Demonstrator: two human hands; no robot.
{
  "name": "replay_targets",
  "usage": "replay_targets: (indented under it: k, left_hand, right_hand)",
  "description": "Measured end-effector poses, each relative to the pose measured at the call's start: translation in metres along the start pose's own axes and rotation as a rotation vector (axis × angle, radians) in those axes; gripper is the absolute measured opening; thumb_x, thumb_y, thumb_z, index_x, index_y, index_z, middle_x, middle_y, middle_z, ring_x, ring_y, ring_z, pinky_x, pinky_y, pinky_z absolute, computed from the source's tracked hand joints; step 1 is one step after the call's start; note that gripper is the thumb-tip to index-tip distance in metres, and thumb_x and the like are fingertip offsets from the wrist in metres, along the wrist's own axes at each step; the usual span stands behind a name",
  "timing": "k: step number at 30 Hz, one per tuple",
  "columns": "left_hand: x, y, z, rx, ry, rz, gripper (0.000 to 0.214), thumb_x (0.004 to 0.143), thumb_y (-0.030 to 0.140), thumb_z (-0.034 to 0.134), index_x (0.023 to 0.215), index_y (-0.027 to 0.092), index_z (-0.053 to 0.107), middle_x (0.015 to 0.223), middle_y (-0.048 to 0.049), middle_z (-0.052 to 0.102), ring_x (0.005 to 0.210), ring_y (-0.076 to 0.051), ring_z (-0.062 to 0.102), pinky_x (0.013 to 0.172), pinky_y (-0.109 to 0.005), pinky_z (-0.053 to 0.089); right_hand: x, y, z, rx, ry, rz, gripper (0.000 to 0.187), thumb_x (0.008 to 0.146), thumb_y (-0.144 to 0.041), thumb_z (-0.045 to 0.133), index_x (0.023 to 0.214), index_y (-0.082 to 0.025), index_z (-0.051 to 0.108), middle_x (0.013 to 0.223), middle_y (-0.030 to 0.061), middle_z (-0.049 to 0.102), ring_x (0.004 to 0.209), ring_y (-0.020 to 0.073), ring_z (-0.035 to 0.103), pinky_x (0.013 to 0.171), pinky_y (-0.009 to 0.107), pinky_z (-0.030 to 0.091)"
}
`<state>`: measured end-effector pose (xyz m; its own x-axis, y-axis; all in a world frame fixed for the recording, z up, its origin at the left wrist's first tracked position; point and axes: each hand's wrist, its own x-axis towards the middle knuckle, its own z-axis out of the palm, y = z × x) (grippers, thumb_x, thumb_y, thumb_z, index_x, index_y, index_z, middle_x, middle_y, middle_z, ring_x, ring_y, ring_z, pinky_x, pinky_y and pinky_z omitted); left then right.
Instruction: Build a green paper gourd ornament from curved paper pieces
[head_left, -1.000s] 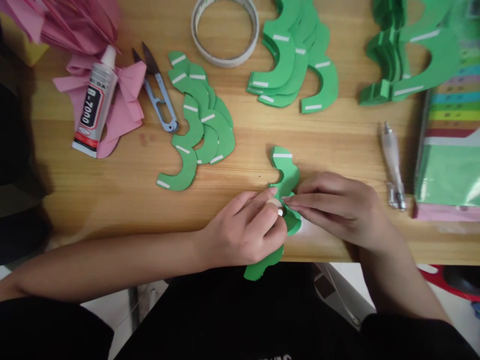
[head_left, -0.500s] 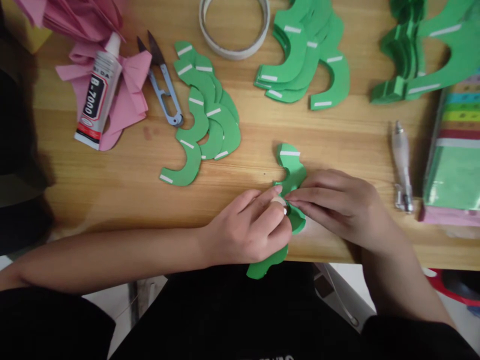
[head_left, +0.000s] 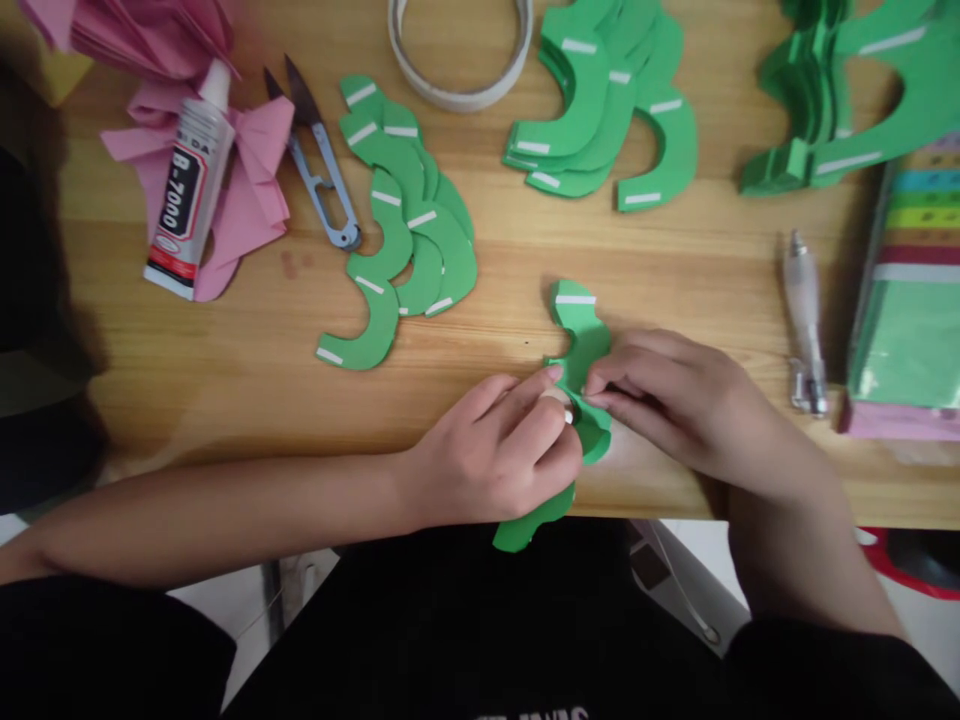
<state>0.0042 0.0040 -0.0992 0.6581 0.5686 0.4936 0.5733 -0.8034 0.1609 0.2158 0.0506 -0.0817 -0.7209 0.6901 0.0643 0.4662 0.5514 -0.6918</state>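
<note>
My left hand is closed over a wavy green cutout, which looks like paper or thin foam. Its upper end lies on the table and carries a white strip; a lower green part sticks out below my hand, past the table edge. A small pale item shows between my left fingers, too hidden to name. My right hand pinches thumb and fingers together at the cutout's right edge. Whatever lies between those fingertips is too small to make out.
On the wooden table lie a green cutout pile, another pile, standing green pieces, a tape roll, thread snips, a glue tube on pink pieces, a pen and a colourful pack.
My right fingertips have shifted slightly right, away from the left fingers, along the cutout. My left hand keeps its hold. The whole view has moved a little.
</note>
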Motion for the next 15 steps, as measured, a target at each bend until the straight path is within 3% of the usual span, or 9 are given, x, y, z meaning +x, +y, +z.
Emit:
replay_targets:
  k: [8,12,15]
  left_hand:
    - [0.001,-0.001,-0.002,-0.002,-0.001,0.018,0.009,0.087,0.010,0.061,0.079,0.014,0.063,0.076,-0.0023,0.065,0.097,-0.025,0.072,0.068,-0.029,0.055]
    - [0.002,-0.003,-0.003,-0.001,0.009,0.023,0.008,0.087,0.010,0.062,0.080,0.013,0.064,0.081,-0.0039,0.067,0.093,-0.023,0.073,0.067,-0.029,0.055]
    - [0.003,-0.003,-0.004,0.002,0.001,0.028,0.007,0.087,0.011,0.062,0.082,0.013,0.065,0.082,-0.0044,0.068,0.092,-0.023,0.073,0.067,-0.028,0.055]
  right_hand:
    - [-0.016,0.001,-0.032,0.214,0.008,0.134,0.004,0.091,-0.019,0.055,0.088,-0.021,0.056,0.083,0.0035,0.060,0.078,0.0142,0.061,0.066,0.026,0.050]
    - [-0.018,-0.001,-0.029,0.247,0.090,0.192,0.006,0.089,-0.018,0.059,0.090,-0.023,0.060,0.088,0.0024,0.067,0.081,0.0152,0.066,0.070,0.027,0.052]
    - [-0.014,-0.004,-0.017,0.201,0.114,0.155,0.014,0.087,-0.019,0.063,0.100,-0.023,0.065,0.089,0.0035,0.065,0.079,0.0154,0.064,0.068,0.028,0.052]
